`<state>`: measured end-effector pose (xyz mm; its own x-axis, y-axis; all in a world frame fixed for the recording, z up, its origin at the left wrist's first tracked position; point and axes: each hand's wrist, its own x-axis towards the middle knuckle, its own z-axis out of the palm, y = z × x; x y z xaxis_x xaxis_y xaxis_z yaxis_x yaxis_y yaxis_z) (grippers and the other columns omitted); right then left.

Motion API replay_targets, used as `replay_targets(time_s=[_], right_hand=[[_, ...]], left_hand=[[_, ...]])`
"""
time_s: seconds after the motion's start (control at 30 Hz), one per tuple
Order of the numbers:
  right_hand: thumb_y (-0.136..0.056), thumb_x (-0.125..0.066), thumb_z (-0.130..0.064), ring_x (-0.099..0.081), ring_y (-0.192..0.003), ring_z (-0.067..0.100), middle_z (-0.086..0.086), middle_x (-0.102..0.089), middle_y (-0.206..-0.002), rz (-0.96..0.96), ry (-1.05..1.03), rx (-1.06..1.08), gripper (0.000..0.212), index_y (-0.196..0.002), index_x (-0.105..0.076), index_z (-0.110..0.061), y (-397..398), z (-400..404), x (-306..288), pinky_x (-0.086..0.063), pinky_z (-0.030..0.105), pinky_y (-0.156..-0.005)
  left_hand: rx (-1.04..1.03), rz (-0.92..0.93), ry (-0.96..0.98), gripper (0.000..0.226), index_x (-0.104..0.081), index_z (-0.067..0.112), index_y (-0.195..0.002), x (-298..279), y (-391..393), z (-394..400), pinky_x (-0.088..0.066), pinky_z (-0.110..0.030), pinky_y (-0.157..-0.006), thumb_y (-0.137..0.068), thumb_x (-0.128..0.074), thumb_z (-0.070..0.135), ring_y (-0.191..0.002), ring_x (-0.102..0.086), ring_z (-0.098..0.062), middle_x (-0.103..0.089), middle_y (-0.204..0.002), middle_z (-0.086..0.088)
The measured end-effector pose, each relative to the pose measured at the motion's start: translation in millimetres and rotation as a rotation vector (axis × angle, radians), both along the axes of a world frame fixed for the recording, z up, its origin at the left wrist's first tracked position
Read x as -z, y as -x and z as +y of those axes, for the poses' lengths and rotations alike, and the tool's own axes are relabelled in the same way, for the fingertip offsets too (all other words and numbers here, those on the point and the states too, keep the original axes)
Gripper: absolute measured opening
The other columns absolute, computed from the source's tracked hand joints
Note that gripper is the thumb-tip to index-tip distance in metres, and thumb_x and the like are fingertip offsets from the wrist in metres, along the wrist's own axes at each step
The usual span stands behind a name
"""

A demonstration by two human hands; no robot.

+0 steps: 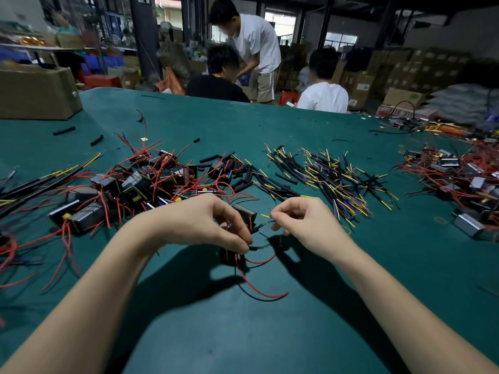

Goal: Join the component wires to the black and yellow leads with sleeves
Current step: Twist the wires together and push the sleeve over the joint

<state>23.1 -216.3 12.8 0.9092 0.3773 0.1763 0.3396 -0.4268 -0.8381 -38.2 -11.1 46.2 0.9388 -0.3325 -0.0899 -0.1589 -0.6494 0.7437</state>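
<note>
Above the green worktop, the left hand curls its fingers around a small black component, whose red wires loop down onto the cloth. Just beside it, the right hand pinches a black and yellow lead between thumb and fingertips. Farther back lie a pile of components with red wires and a heap of black and yellow leads. Beyond the worktop, three people are gathered.

A single wide-angle head camera looks forward and down across the green table, close above its near edge; the table's far edge curves across mid-frame, with the workshop beyond it filling the top.
</note>
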Motion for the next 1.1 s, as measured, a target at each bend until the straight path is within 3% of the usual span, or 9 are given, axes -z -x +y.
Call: replay_targets(time_s=[0.07,0.13,0.3,0.47,0.57,0.7,0.87,1.0,1.1], right_hand=[[-0.087,-0.065,-0.014,-0.058,-0.057,0.006,-0.001,-0.072,-0.066,0.000,-0.004,-0.001,0.020,-0.069,-0.066,-0.021,0.2,0.5,-0.2,-0.051,0.031,-0.069],[-0.087,-0.065,-0.014,-0.057,-0.056,0.006,-0.001,-0.071,-0.065,-0.004,-0.016,-0.007,0.020,-0.068,-0.065,-0.021,0.1,1.3,-0.3,-0.050,0.030,-0.068],[-0.088,-0.064,-0.012,-0.059,-0.063,0.010,0.000,-0.071,-0.068,-0.038,-0.046,-0.059,0.018,-0.072,-0.066,-0.019,0.1,0.7,-0.7,-0.050,0.031,-0.069],[-0.085,-0.066,-0.011,-0.056,-0.060,-0.003,-0.009,-0.069,-0.065,-0.232,0.032,-0.083,0.023,-0.071,-0.065,-0.028,4.4,-0.6,-5.0,-0.037,0.007,-0.059],[-0.085,-0.068,-0.012,-0.057,-0.063,0.000,-0.008,-0.068,-0.067,-0.312,0.050,-0.081,0.019,-0.074,-0.067,-0.027,7.8,1.5,-5.0,-0.040,0.010,-0.061],[-0.085,-0.068,-0.013,-0.057,-0.064,0.005,-0.006,-0.067,-0.067,-0.330,0.051,-0.056,0.013,-0.077,-0.070,-0.023,8.3,2.4,-4.8,-0.045,0.021,-0.068],[-0.084,-0.069,-0.014,-0.056,-0.061,-0.001,-0.011,-0.068,-0.066,-0.279,0.035,-0.050,0.010,-0.077,-0.075,-0.019,7.3,2.9,-5.0,-0.040,0.011,-0.060],[-0.082,-0.071,-0.014,-0.052,-0.053,-0.003,-0.016,-0.064,-0.058,-0.250,0.025,-0.043,0.015,-0.072,-0.074,-0.024,6.6,3.7,-4.0,-0.036,0.008,-0.055],[-0.081,-0.071,-0.013,-0.052,-0.052,-0.003,-0.019,-0.061,-0.054,-0.240,0.041,-0.022,0.016,-0.070,-0.074,-0.024,6.6,4.8,-2.3,-0.037,0.008,-0.054]], left_hand=[[-0.022,-0.032,0.004,0.012,-0.075,0.033,-0.080,1.9,-1.1,-2.8,-0.041,-0.025,-0.073,-0.070,-0.082,0.033,-0.073,-0.054,-0.007,-0.069,-0.087,-0.010],[-0.023,-0.066,0.050,0.009,-0.075,0.030,-0.078,3.3,-1.1,-5.2,-0.040,-0.026,-0.070,-0.071,-0.082,0.030,-0.069,-0.051,-0.012,-0.066,-0.084,-0.018],[-0.156,-0.224,0.179,0.006,-0.070,0.017,-0.079,12.8,-8.2,-14.9,-0.045,-0.014,-0.067,-0.085,-0.069,0.017,-0.066,-0.056,-0.003,-0.070,-0.075,0.000],[-0.400,-0.270,0.469,0.007,-0.068,0.010,-0.083,25.2,-14.6,-30.3,-0.052,-0.019,-0.071,-0.089,-0.064,0.010,-0.069,-0.065,-0.010,-0.072,-0.076,-0.006],[-0.423,-0.304,0.417,0.004,-0.074,0.010,-0.085,28.8,-16.6,-31.4,-0.046,-0.008,-0.062,-0.085,-0.070,0.011,-0.062,-0.060,0.004,-0.071,-0.073,0.005],[-0.407,-0.303,0.380,0.007,-0.076,0.011,-0.087,33.6,-18.3,-32.7,-0.046,-0.008,-0.064,-0.083,-0.071,0.012,-0.059,-0.058,0.010,-0.069,-0.070,0.012],[-0.378,-0.305,0.374,0.007,-0.077,0.017,-0.083,35.8,-17.2,-32.3,-0.050,-0.016,-0.068,-0.083,-0.072,0.012,-0.065,-0.062,0.002,-0.074,-0.073,0.006],[-0.359,-0.283,0.357,0.009,-0.077,0.020,-0.082,33.8,-15.8,-30.2,-0.046,-0.009,-0.061,-0.082,-0.072,0.012,-0.059,-0.060,0.004,-0.074,-0.072,0.005],[-0.332,-0.231,0.329,0.011,-0.077,0.024,-0.082,32.0,-14.5,-29.9,-0.046,-0.014,-0.060,-0.083,-0.072,0.014,-0.059,-0.058,0.001,-0.073,-0.071,0.006]])
